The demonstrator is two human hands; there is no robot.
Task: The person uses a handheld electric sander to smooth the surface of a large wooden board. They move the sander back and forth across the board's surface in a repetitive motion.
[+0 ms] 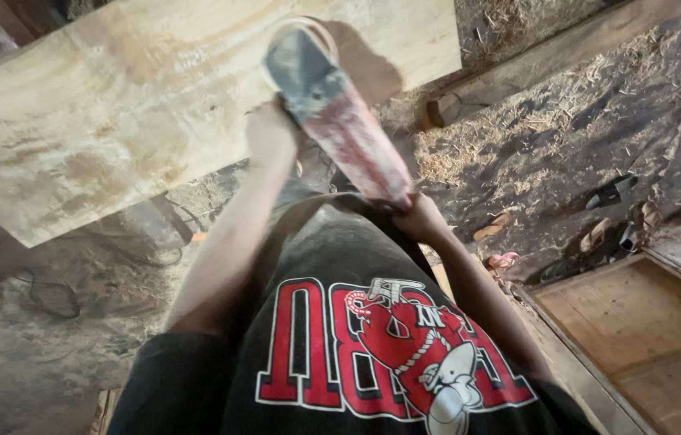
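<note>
Both hands are clamping onto a long power tool (340, 113), likely a planer or saw, though blur is making its exact kind hard to tell. The left hand (272, 133) is wrapping closed around the tool's forward part, fingers hidden behind the body. The right hand (421, 217) is gripping the rear end, closed tight, knuckles showing, fingertips tucked out of sight. The tool's casing is looking worn: dusty grey and scuffed near the left hand, faded red and smeared toward the right hand, tapering as it goes back. Its front end is sitting against a broad pale plank (139, 97), just beyond the left hand; the wood is looking smooth, with brownish grain streaks and a straight sawn edge. The plank's far corners are running out of view. Below both wrists, a black shirt with a red and white print (389, 346) is filling the lower view. Off to the right hand's side, sandals (614, 192) are lying scattered on dark, straw-littered earth, and a flat wooden panel (646, 338) is getting cut off by the edge. Under the left arm, a thin cable (58, 294) is looping on the ground.
</note>
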